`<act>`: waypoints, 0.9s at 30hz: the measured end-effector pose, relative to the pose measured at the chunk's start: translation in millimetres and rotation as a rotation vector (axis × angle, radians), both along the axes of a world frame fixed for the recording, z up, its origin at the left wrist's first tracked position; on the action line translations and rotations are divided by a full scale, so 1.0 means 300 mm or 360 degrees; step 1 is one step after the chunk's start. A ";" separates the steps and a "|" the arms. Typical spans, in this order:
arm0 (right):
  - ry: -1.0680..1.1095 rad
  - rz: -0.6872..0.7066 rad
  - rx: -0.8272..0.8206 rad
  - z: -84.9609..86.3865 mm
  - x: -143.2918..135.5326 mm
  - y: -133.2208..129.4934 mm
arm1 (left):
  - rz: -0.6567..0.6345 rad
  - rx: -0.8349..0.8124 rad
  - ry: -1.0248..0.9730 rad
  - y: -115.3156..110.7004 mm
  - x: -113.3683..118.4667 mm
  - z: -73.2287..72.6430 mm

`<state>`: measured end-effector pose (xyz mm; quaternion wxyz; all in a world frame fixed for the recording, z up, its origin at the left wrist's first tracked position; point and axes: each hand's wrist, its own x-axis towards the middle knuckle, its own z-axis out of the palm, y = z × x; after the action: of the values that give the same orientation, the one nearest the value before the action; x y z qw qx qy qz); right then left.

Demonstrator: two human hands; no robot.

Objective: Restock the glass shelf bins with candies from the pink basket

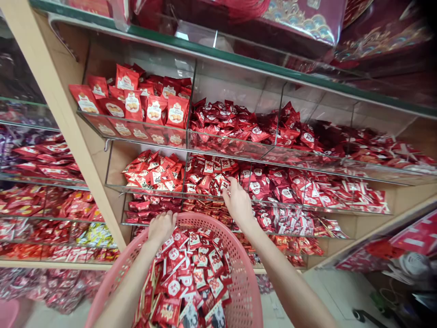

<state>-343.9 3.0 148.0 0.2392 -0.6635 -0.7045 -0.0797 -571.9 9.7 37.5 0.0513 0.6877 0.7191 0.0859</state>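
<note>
A pink perforated plastic basket (251,278) is in front of me, holding many small red, white and black wrapped sweets (194,273). My left hand (162,226) is closed over the basket's far rim, its fingers curled round the edge. Beyond the basket, my right hand (238,200) reaches to the second shelf's front edge. Its fingers are pinched together at a small red-and-white wrapped sweet (222,183), partly hidden by the fingertips. More sweets of that look lie in the compartment behind. To the left of it is a compartment of red sweets with black lettering (159,173).
Glass shelves with clear front lips (232,146) and dividers hold red packets in several rows. Large red packets (155,109) stand at upper left. A wooden upright (68,118) separates another shelf unit at left. Dark red boxes (307,18) sit above; pale floor tiles (327,291) show below right.
</note>
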 end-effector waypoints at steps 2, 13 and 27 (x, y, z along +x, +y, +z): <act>-0.0098 -0.0107 -0.0052 0.029 -0.028 0.051 | -0.0002 0.0001 -0.0012 0.003 -0.001 -0.003; -0.0188 -0.0211 -0.0385 0.047 -0.061 0.137 | 0.0005 -0.0054 0.0008 -0.003 0.002 0.010; 0.0064 -0.0087 -0.0203 0.093 0.000 -0.008 | -0.0004 -0.0026 0.0019 -0.004 0.005 0.015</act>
<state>-343.8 0.5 176.0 0.2083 -0.6977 -0.6849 -0.0280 -570.3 8.6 42.0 0.0528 0.6886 0.7192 0.0760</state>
